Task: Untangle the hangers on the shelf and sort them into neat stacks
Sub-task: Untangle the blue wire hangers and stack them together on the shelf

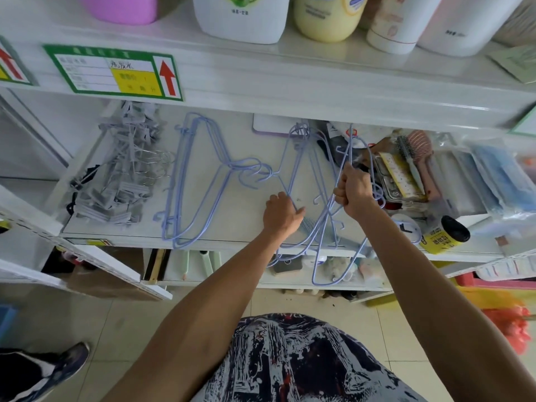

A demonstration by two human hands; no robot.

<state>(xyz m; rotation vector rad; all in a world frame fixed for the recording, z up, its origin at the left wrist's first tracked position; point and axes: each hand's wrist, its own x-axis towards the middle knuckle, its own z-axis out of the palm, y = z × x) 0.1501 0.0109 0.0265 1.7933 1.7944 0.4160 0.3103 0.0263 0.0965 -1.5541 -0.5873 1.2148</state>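
Note:
On the white shelf (232, 227) a neat stack of light-blue wire hangers (188, 181) lies left of centre, hooks pointing right. To its right sits a tangled bunch of blue hangers (316, 169), partly hanging over the shelf's front edge. My left hand (280, 213) grips a wire of that tangle near its left side. My right hand (355, 192) is fisted round several wires of the same tangle and lifts them off the shelf. A pile of grey clip hangers (116, 181) with metal hooks lies at the far left of the shelf.
Right of the tangle are a pink hairbrush (420, 158), packaged goods (493, 175) and a yellow-labelled bottle (446, 233). Large bottles stand on the shelf above (290, 71). A lower shelf holds small items. Another person's shoe (43, 369) is on the tiled floor at the bottom left.

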